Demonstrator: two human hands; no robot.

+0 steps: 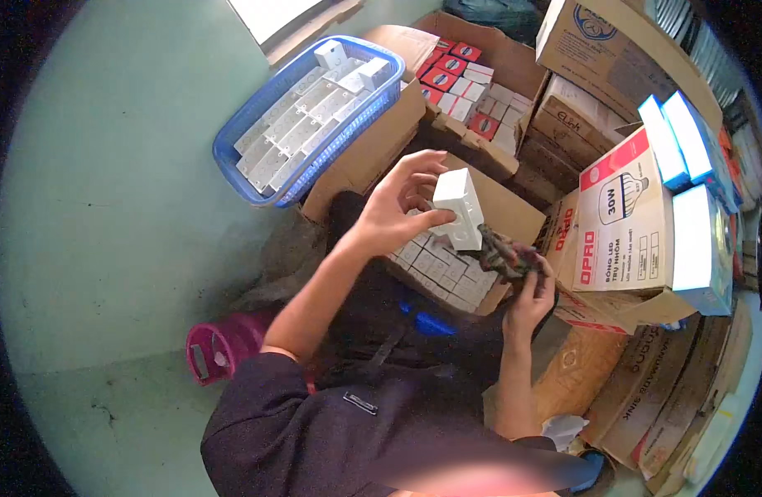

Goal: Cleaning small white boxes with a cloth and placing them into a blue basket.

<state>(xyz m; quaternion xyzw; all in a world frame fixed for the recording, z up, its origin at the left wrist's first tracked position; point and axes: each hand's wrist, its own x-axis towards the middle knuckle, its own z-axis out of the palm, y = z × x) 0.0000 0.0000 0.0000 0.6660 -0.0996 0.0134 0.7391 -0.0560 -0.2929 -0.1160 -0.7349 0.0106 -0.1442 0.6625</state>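
Thumb and fingers of my left hand [389, 214] grip a white plastic electrical box [457, 203], raised and tilted over an open carton. A dark, multicoloured patterned cloth [508, 253] is bunched in the closed fingers of my right hand [530, 305]. The cloth's left end meets the lower right edge of the box; whether it presses on it I cannot tell. Beneath both hands, the carton [505, 203] holds rows of similar white boxes [437, 269]. Up to the left, a blue plastic basket [232, 180] contains several white boxes laid in rows [294, 124].
Behind stands an open carton [501, 50] of red and white small packages [451, 76]. Printed cartons [617, 219] stack up on the right, with blue and white boxes [701, 248] on top. A magenta cylindrical object [224, 344] sits at lower left, near the pale green wall [124, 190].
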